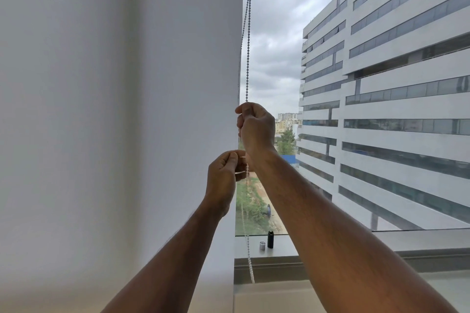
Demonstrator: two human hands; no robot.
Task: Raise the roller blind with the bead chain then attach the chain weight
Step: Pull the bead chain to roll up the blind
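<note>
A white roller blind [127, 109] covers the left half of the window, reaching down past the sill. Its bead chain [248, 40] hangs along the blind's right edge. My right hand [255, 126] is shut on the chain at mid height. Just below it, my left hand [223, 178] pinches a lower part of the same chain, whose loop [248, 249] dangles down to the sill. A black cylindrical chain weight [270, 239] stands upright on the window sill [277, 249], with a small silver cap [262, 246] beside it on the left.
Through the glass on the right I see a large grey office building [394, 109], cloudy sky and trees below. The sill runs along the bottom of the window, with a ledge beneath it.
</note>
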